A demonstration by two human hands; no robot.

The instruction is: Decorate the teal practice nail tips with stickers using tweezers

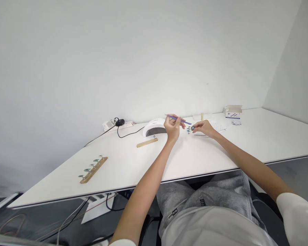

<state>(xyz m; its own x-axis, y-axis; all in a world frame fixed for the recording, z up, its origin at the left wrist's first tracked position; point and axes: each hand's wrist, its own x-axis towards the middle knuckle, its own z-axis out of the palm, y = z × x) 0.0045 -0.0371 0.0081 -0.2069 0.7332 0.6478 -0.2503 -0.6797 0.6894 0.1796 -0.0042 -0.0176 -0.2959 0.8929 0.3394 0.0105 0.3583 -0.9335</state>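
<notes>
My left hand (172,127) is closed around a slim purple tool (179,119), pen-like, with a thin pointed end up at the left; its exact kind is unclear. To its right, my right hand (204,128) pinches a small dark, shiny piece (192,128) that looks like a false nail tip. Just beside those fingers, several small green nail tips (188,130) stand close together on the white table. A white arched nail lamp (154,127) sits left of my left hand, partly covered by it.
A wooden strip (146,142) bears one nail-tip holder. Nearer left lies another wooden strip (94,170) with several nail tips on stands. An open small box (233,112) stands back right, near papers (220,126). A black adapter (120,122) and cables lie back left.
</notes>
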